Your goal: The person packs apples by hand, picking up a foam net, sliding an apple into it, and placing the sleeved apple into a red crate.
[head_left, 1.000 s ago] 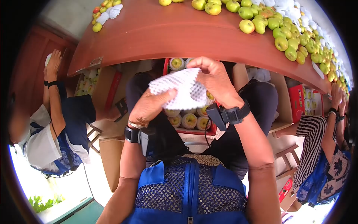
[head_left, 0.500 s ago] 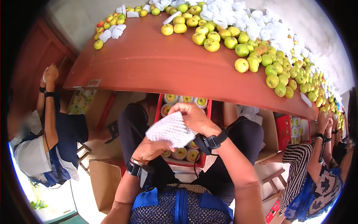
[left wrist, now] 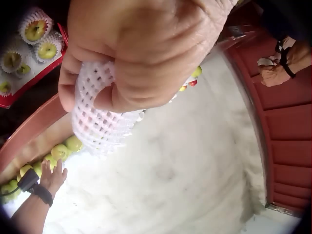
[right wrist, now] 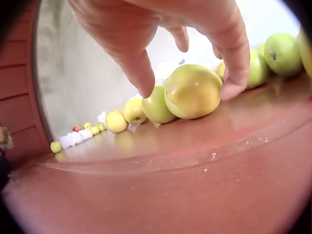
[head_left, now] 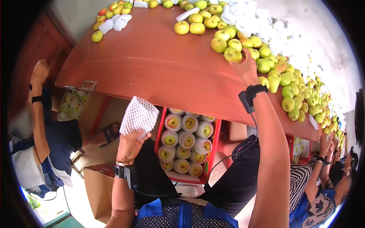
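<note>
My left hand [head_left: 130, 147] grips a white foam fruit net [head_left: 139, 116] by its lower end, holding it up left of the red box. In the left wrist view the thumb presses into the mesh of the net [left wrist: 95, 119]. Out over the tabletop, my right hand [head_left: 247, 70] reaches to a yellow-green apple [head_left: 232, 55] at the near edge of the apple pile. The right wrist view shows the spread thumb and fingers on either side of this apple [right wrist: 192, 92], one fingertip right at its side; it sits on the table.
A red box [head_left: 213, 152] of netted apples stands below the edge of the red-brown table [head_left: 152, 57]. Loose apples [head_left: 289, 91] and white foam nets [head_left: 262, 26] lie heaped along the back and right. Other people sit at both sides. A cardboard box [head_left: 97, 190] stands lower left.
Both hands were on the foam net together. The right hand has let go and moved up and right to the apples; the left hand has carried the net left.
</note>
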Motion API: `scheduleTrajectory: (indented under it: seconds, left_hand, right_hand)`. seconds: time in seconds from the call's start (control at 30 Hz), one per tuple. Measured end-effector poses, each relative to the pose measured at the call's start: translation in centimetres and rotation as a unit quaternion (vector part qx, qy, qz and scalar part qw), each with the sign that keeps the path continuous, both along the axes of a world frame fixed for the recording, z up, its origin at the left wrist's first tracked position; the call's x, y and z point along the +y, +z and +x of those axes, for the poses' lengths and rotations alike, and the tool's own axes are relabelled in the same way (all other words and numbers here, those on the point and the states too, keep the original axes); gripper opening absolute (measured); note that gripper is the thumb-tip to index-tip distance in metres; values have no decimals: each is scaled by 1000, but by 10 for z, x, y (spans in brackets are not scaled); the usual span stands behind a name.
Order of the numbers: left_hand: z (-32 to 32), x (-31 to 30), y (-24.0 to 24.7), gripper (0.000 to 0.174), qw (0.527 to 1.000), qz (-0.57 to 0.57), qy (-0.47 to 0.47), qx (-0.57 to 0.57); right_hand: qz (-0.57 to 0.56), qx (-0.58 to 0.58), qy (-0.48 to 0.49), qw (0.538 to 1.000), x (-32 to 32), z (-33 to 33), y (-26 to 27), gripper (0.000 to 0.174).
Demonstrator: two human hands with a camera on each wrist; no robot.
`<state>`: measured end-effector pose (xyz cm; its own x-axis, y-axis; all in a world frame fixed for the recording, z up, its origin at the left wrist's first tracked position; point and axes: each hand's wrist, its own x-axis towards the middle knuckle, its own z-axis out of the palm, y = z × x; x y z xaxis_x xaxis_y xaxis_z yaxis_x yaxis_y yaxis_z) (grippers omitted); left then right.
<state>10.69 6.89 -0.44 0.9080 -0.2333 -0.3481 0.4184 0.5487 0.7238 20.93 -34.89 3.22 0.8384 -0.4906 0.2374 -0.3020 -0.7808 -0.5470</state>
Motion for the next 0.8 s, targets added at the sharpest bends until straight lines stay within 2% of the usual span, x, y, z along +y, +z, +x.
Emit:
scheduleTrajectory:
  seconds: [0.13,0.3,0.4,0.43,0.5,0.53,0.57,0.63,0.67,0.73,0.8]
  left_hand:
    - [3,-1,-4,43,1000,-6,-16,9]
    - [8,-7,2,44,999,-5,-33,8]
    - [11,-3,-2,44,999,-1,-51,4]
    - [9,-4,1,43,999,-3,-45,-4]
    - [7,-7,0,43,997,-21,-70,-21]
    - [6,-5,-2,44,996,-25,-81,-32]
    - [5,-4,-10,43,993,-19,-98,-59]
    - [0,-6,-7,42,991,-12,-112,-67]
    - [-6,-9,-5,42,990,-8,-120,-67]
    - [-21,-14,0,41,990,-5,-123,-70]
    - [-41,-19,6,42,989,12,-132,-69]
  right_hand:
    - [-19,102,-5,995,6,28,-7,85]
    - [-33,109,-81,990,18,42,-6,74]
    - [136,72,-27,988,14,33,6,72]
    - [227,3,-29,973,19,26,6,68]
    - [451,-57,78,887,30,3,23,58]
    - [552,-92,153,815,50,-19,42,52]
    - [611,-76,213,759,50,-27,40,39]
    - [721,-101,220,650,92,-67,69,51]
    - [775,-89,249,574,101,-84,73,56]
    - [844,-91,249,466,119,-118,72,59]
    - [852,-102,246,452,133,-146,71,59]
